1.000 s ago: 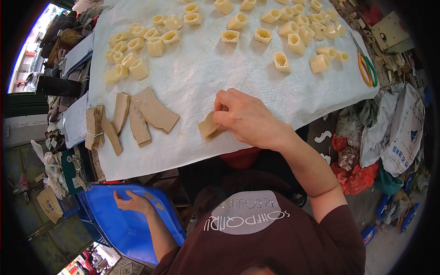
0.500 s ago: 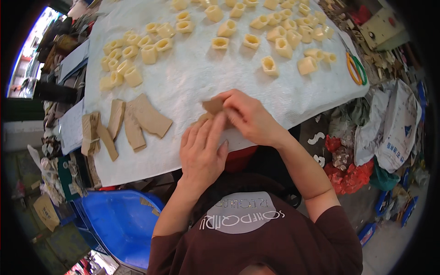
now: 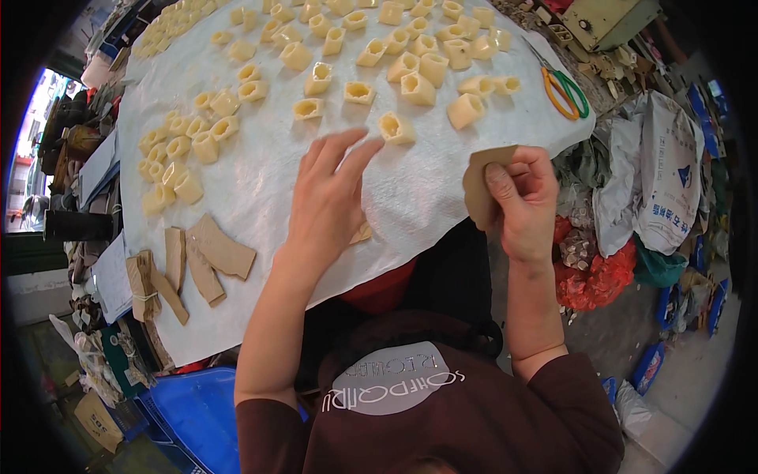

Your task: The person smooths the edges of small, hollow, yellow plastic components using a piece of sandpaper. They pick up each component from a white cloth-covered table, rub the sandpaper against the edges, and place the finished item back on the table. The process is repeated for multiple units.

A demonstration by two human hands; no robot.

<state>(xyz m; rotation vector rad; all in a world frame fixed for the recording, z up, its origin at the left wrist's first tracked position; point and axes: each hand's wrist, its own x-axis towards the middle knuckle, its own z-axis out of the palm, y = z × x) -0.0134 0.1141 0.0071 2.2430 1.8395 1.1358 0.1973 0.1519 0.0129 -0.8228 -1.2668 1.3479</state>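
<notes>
- Edge of the white sheet [image 3: 430, 186] is curved from the middle right of the frame down to the lower left; below it, the dark lap and the floor are seen.
- A flat tan piece [image 3: 476, 189] is pinched between the thumb and fingers of the right hand [image 3: 527, 199], right of centre, overlapping that edge.
- The left hand [image 3: 326, 189] is held near centre, its fingers loosely spread, with nothing seen gripped; whether the sheet is touched cannot be told.
- A second tan piece [image 3: 362, 234] is partly hidden by that hand.
- Between the hands, a stretch of sheet is shown.
- Above the left fingertips, the way is hemmed in by hollow yellow blocks [image 3: 404, 133], scattered across the upper frame.
- Scissors [image 3: 565, 92] are laid at the upper right.
- Tan strips [image 3: 204, 268] are grouped at the lower left.
- A red plastic bag [image 3: 600, 276] and a white sack [image 3: 671, 178] are crowded beyond the right edge.
</notes>
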